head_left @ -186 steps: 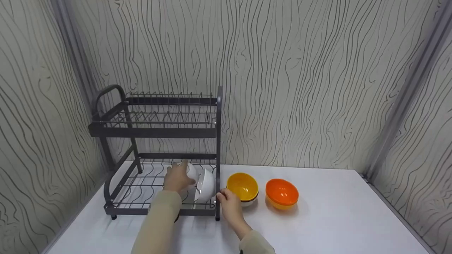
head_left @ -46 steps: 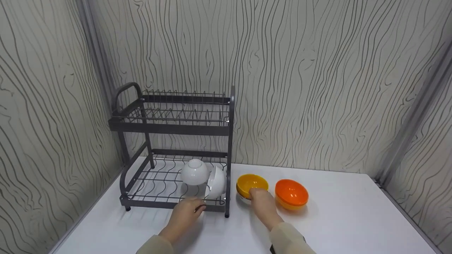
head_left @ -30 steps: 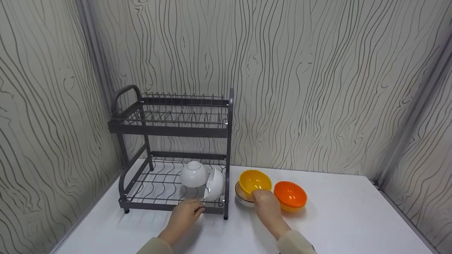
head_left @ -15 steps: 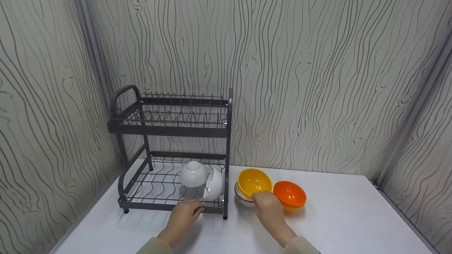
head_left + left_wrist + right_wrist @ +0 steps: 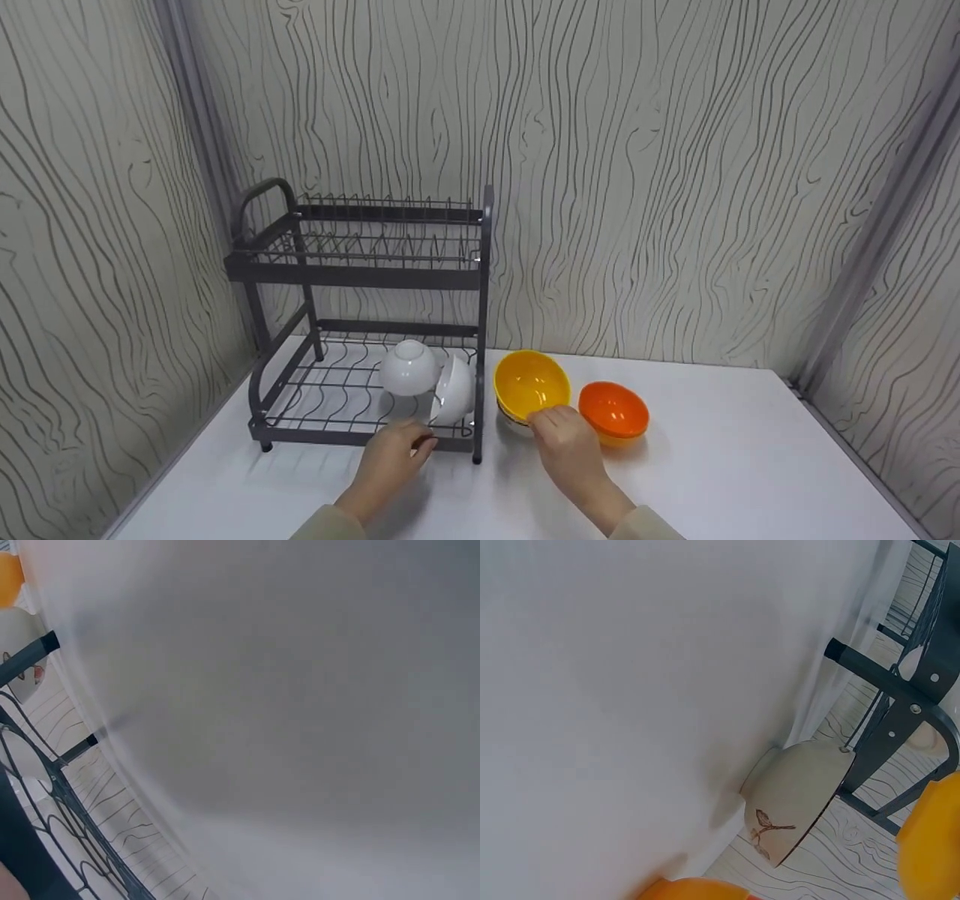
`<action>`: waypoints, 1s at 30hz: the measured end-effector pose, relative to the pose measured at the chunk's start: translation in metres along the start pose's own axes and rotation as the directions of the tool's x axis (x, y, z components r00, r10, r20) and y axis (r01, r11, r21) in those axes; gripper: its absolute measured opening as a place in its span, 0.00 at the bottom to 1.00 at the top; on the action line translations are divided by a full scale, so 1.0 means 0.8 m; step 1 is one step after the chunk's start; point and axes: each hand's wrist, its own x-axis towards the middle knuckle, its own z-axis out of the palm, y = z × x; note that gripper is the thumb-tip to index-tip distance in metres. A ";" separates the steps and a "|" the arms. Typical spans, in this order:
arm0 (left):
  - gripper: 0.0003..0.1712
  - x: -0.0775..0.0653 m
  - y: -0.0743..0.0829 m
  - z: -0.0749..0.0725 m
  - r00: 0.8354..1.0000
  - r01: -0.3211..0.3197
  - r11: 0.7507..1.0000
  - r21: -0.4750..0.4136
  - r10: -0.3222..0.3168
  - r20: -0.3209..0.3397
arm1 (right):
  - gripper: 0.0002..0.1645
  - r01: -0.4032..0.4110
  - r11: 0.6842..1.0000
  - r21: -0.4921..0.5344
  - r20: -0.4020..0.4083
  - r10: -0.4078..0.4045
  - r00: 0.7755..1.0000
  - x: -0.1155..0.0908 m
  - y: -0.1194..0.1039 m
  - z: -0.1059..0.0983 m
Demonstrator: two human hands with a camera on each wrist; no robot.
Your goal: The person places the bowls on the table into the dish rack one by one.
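Note:
My right hand (image 5: 570, 450) pinches the near rim of a yellow bowl (image 5: 529, 379), which tilts toward me. It hangs over a white bowl (image 5: 795, 795) with a dark rim and a brown floral print; from the head view most of that bowl is hidden. My left hand (image 5: 386, 461) grips the lower front rail of a dark two-tier dish rack (image 5: 352, 276), thumb below and fingers above. Inside the lower tier, one white bowl (image 5: 409, 367) lies upside down, and another white bowl (image 5: 454, 394) stands on edge by the right post.
To the right, an orange bowl (image 5: 613, 409) sits nested in a yellow-orange bowl (image 5: 619, 441) on the white table (image 5: 735, 465). Thin wire dividers (image 5: 360, 244) line the rack's upper tier. Patterned wall panels (image 5: 675, 187) close off the back and sides.
My right hand has raised the yellow bowl out of the white bowl, tilted it, then shifted it slightly left. Earlier my left hand released a white bowl inside the rack and withdrew to the front rail.

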 end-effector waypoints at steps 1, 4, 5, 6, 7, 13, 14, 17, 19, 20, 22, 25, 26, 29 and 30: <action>0.05 -0.001 0.002 0.000 1.000 -0.001 1.000 -0.008 0.001 -0.021 | 0.09 0.004 1.000 0.007 0.003 -0.004 1.000 0.000 -0.001 -0.001; 0.05 -0.006 0.009 0.003 0.993 -0.040 0.998 -0.037 0.036 -0.116 | 0.05 0.007 1.000 0.029 0.014 -0.007 1.000 0.001 -0.005 -0.003; 0.04 -0.007 0.012 0.003 0.986 -0.062 0.997 -0.046 0.054 -0.155 | 0.04 0.005 0.999 0.039 0.016 -0.006 1.000 0.002 -0.006 -0.004; 0.03 -0.008 0.015 0.004 0.978 -0.087 0.995 -0.055 0.075 -0.195 | 0.04 0.004 0.999 0.047 0.020 -0.005 1.000 0.002 -0.008 -0.004; 0.03 -0.009 0.019 0.005 0.968 -0.112 0.992 -0.065 0.094 -0.234 | 0.04 0.005 0.999 0.051 0.018 -0.006 1.000 0.003 -0.010 -0.005; 0.11 -0.007 0.050 0.001 0.992 -0.066 0.915 -0.399 0.019 -0.123 | 0.07 0.046 0.999 0.021 -0.016 -0.045 0.999 0.009 -0.020 -0.007; 0.15 -0.007 0.056 0.000 0.998 -0.012 0.870 -0.493 -0.020 -0.061 | 0.06 0.053 0.998 0.015 -0.018 -0.052 0.998 0.010 -0.021 -0.008; 0.23 -0.004 0.070 -0.005 0.989 0.145 0.666 -0.731 -0.118 0.089 | 0.05 0.066 0.998 0.018 -0.021 -0.066 0.998 0.012 -0.027 -0.008; 0.28 -0.002 0.078 -0.008 0.974 0.223 0.508 -0.832 -0.158 0.165 | 0.09 0.067 0.997 0.030 -0.020 -0.066 0.998 0.013 -0.030 -0.009; 0.31 -0.002 0.081 -0.010 0.965 0.255 0.440 -0.861 -0.172 0.198 | 0.11 0.071 0.997 0.034 -0.027 -0.070 0.997 0.013 -0.032 -0.009; 0.36 0.000 0.086 -0.013 0.946 0.312 0.310 -0.898 -0.191 0.262 | 0.13 0.086 0.995 0.041 -0.046 -0.084 0.995 0.014 -0.035 -0.009; 0.42 0.002 0.091 -0.015 0.923 0.362 0.173 -0.916 -0.205 0.326 | 0.15 0.109 0.993 0.050 -0.065 -0.106 0.992 0.013 -0.040 -0.009; 0.42 0.003 0.092 -0.016 0.916 0.374 0.142 -0.917 -0.210 0.341 | 0.16 0.120 0.991 0.054 -0.074 -0.115 0.991 0.013 -0.042 -0.009; 0.42 0.003 0.095 -0.015 0.903 0.394 0.059 -0.917 -0.214 0.374 | 0.18 0.134 0.988 0.073 -0.075 -0.129 0.989 0.011 -0.045 -0.009; 0.41 0.003 0.095 -0.015 0.898 0.401 0.040 -0.915 -0.215 0.384 | 0.18 0.137 0.987 0.078 -0.075 -0.132 0.988 0.010 -0.046 -0.009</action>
